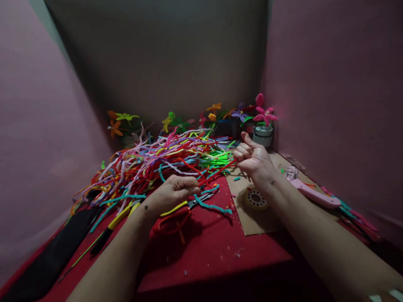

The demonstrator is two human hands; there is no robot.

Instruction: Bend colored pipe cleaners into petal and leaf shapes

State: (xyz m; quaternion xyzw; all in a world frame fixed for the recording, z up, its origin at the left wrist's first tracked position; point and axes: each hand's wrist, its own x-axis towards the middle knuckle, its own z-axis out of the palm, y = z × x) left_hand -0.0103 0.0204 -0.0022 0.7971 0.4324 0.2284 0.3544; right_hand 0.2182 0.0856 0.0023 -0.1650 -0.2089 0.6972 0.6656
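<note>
A red pipe cleaner [217,174] stretches between my two hands above the table. My left hand [178,191] is closed on its near end, and my right hand [252,159] grips the far end in a fist with the thumb up. Under my left hand lie scissors [176,209] with yellow and red handles, their blades pointing right. Teal pipe cleaner pieces [217,207] lie over and beside the blades. Just beyond both hands spreads a large heap of colourful pipe cleaners [163,153], with a bright green bundle [218,159] at its right end.
Below my right wrist a tape roll [255,199] rests on a cardboard sheet [252,226]. A pink-handled tool [317,195] lies right. Yellow-and-black pliers [118,220] and a black flat item [52,256] are left. Pipe-cleaner flowers [266,115] stand at the back, near the walls.
</note>
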